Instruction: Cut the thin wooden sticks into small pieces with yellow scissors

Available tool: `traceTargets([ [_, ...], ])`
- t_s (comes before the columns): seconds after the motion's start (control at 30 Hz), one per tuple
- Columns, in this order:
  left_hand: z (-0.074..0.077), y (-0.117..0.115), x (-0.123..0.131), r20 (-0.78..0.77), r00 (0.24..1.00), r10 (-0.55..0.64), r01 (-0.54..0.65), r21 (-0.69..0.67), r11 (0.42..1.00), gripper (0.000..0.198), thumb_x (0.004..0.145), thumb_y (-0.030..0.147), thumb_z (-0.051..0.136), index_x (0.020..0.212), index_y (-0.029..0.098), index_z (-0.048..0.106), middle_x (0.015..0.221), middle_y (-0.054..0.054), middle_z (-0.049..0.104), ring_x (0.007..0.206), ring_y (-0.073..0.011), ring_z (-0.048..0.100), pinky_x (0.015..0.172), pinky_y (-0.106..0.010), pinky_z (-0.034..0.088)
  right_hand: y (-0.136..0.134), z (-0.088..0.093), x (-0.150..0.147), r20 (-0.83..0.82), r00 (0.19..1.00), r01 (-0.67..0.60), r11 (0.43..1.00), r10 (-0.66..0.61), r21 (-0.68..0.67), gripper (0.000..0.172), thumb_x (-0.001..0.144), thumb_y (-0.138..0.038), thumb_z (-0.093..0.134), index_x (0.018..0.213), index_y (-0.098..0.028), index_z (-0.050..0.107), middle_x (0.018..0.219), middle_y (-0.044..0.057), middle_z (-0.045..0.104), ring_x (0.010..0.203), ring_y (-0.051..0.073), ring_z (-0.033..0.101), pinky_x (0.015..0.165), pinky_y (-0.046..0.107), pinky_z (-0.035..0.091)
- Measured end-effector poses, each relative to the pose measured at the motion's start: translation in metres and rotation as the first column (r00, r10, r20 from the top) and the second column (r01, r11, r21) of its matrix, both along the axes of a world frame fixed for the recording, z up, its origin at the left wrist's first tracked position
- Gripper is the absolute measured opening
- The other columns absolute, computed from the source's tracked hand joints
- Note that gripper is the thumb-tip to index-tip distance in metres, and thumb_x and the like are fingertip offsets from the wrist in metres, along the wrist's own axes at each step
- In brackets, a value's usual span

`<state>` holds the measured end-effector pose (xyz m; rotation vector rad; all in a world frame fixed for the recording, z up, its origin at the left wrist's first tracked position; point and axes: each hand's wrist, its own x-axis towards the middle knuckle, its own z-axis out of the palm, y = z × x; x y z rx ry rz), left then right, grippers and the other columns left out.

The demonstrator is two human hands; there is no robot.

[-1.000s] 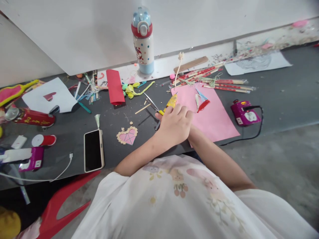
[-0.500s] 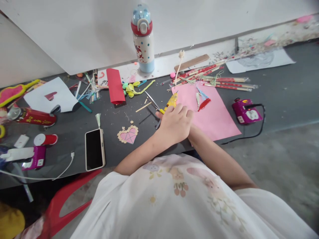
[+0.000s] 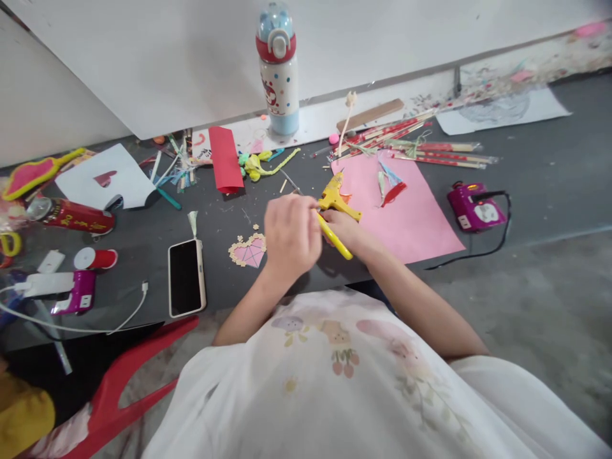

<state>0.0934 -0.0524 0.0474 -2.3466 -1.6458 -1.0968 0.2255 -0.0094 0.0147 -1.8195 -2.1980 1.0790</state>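
My left hand [image 3: 293, 233] is curled into a fist around the middle of a pair of yellow-handled scissors [image 3: 336, 238]. A thin metal blade shows beyond the fist, pointing up and left. The handle slants down across my right hand [image 3: 348, 231], whose curled fingers are against it and partly hidden. Just above that hand, a yellow glue gun [image 3: 333, 191] lies at the edge of a pink sheet [image 3: 406, 223]. Left of my left hand is a pink heart [image 3: 248, 251] edged with small pale pieces, its right side close to the wrist.
Behind my hands stand a water bottle [image 3: 280, 80] and a red paper packet [image 3: 225, 159]. Wrapped sticks [image 3: 444, 156] lie at the back right. A phone [image 3: 186, 278], a red can [image 3: 74, 218] and a thread spool [image 3: 98, 258] are leftward; a purple corded box [image 3: 475, 209] is rightward.
My left hand has moved left off my right hand and is now a raised fist. The yellow handle and the glue gun, mostly covered before, now show.
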Motion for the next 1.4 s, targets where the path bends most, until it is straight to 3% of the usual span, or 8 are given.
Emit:
traceTargets([
  [0.1, -0.011, 0.002, -0.024, -0.013, 0.985, 0.173, -0.174, -0.025, 0.985, 0.021, 0.091, 0.024, 0.032, 0.094, 0.016, 0.052, 0.090, -0.009, 0.057, 0.090, -0.0199, 0.050, 0.083, -0.036, 0.035, -0.008, 0.003, 0.003, -0.007, 1.000, 0.011, 0.999, -0.011, 0.031, 0.046, 0.081, -0.061, 0.044, 0.077, -0.017, 0.057, 0.075, 0.007, 0.064, 0.073, 0.021, 0.061, 0.062, 0.029, 0.044],
  [0.17, -0.018, 0.004, -0.033, -0.095, 0.974, 0.203, -0.210, -0.066, 0.975, 0.023, 0.091, 0.026, 0.035, 0.098, 0.016, 0.054, 0.094, -0.010, 0.058, 0.094, -0.0212, 0.050, 0.084, -0.036, 0.036, -0.015, 0.008, 0.005, 0.005, 1.000, 0.024, 0.997, -0.024, 0.073, 0.048, 0.078, -0.065, 0.044, 0.079, -0.018, 0.055, 0.080, 0.009, 0.065, 0.078, 0.024, 0.061, 0.064, 0.030, 0.042],
  [0.3, -0.030, 0.005, -0.039, -0.240, 0.961, 0.138, -0.170, -0.117, 0.978, 0.025, 0.091, 0.029, 0.039, 0.096, 0.017, 0.059, 0.090, -0.007, 0.064, 0.090, -0.0209, 0.054, 0.080, -0.034, 0.037, -0.027, 0.017, 0.008, 0.030, 0.999, 0.012, 0.994, -0.015, 0.106, 0.048, 0.078, -0.065, 0.044, 0.088, -0.018, 0.053, 0.084, 0.009, 0.065, 0.081, 0.025, 0.062, 0.066, 0.031, 0.041],
  [0.47, -0.038, 0.000, -0.042, -0.268, 0.961, 0.070, -0.099, -0.094, 0.991, 0.024, 0.090, 0.025, 0.040, 0.093, 0.017, 0.063, 0.078, -0.005, 0.067, 0.075, -0.0170, 0.058, 0.070, -0.030, 0.039, -0.033, 0.016, 0.015, 0.030, 0.997, -0.072, 0.975, 0.067, 0.209, 0.050, 0.080, -0.061, 0.045, 0.098, -0.014, 0.051, 0.094, 0.013, 0.064, 0.088, 0.027, 0.061, 0.072, 0.033, 0.043],
  [0.67, -0.036, -0.006, -0.044, -0.219, 0.975, 0.032, -0.045, -0.054, 0.998, 0.024, 0.087, 0.018, 0.042, 0.080, 0.017, 0.064, 0.069, -0.003, 0.066, 0.074, -0.0159, 0.061, 0.068, -0.026, 0.042, -0.035, 0.012, 0.022, 0.023, 0.986, -0.166, 0.934, 0.167, 0.318, 0.060, 0.078, -0.063, 0.046, 0.107, -0.011, 0.045, 0.106, 0.019, 0.059, 0.102, 0.033, 0.056, 0.082, 0.040, 0.044],
  [0.83, -0.032, -0.011, -0.043, -0.182, 0.983, 0.013, -0.033, -0.110, 0.993, 0.023, 0.087, 0.017, 0.042, 0.080, 0.018, 0.064, 0.073, -0.003, 0.068, 0.075, -0.0153, 0.062, 0.068, -0.025, 0.043, -0.037, 0.015, 0.022, 0.025, 0.980, -0.197, 0.933, 0.199, 0.302, 0.058, 0.078, -0.064, 0.045, 0.104, -0.012, 0.044, 0.106, 0.020, 0.058, 0.105, 0.034, 0.055, 0.083, 0.043, 0.044],
  [1.1, -0.026, -0.013, -0.047, -0.265, 0.964, -0.004, -0.028, -0.117, 0.993, 0.021, 0.087, 0.018, 0.042, 0.083, 0.018, 0.063, 0.072, -0.004, 0.065, 0.074, -0.0163, 0.058, 0.067, -0.027, 0.040, -0.034, 0.021, 0.025, 0.054, 0.976, -0.218, 0.932, 0.212, 0.291, 0.056, 0.078, -0.063, 0.047, 0.104, -0.013, 0.045, 0.106, 0.018, 0.058, 0.103, 0.033, 0.056, 0.083, 0.042, 0.044],
  [1.4, -0.025, -0.011, -0.050, -0.318, 0.947, -0.037, -0.010, -0.143, 0.990, 0.024, 0.087, 0.016, 0.039, 0.090, 0.017, 0.063, 0.075, -0.005, 0.064, 0.076, -0.0180, 0.056, 0.068, -0.029, 0.040, -0.031, 0.025, 0.025, 0.050, 0.977, -0.212, 0.953, 0.206, 0.217, 0.049, 0.078, -0.063, 0.047, 0.095, -0.017, 0.048, 0.097, 0.011, 0.062, 0.087, 0.027, 0.060, 0.070, 0.034, 0.043],
])
